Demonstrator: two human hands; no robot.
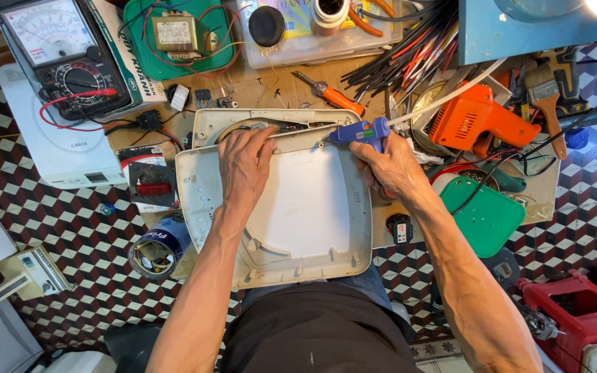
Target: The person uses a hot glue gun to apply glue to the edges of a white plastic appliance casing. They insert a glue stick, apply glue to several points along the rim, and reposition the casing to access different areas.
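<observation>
A white plastic housing [312, 221] lies across my lap and the low wooden board, its hollow inside facing up. My left hand [244, 166] rests on its far rim, fingers curled over the edge where wires run inside. My right hand [395, 169] is shut on a blue glue gun [359, 132], whose nozzle points left at that same far rim. A second white shell [209, 124] lies just beyond, partly hidden by the housing.
An analog multimeter [60, 55] sits far left with red leads. A green tray [174, 34] holds a transformer. An orange screwdriver [333, 95], an orange soldering gun [478, 121], a paintbrush [547, 97], a green lid [481, 214] and an open can [157, 249] crowd around.
</observation>
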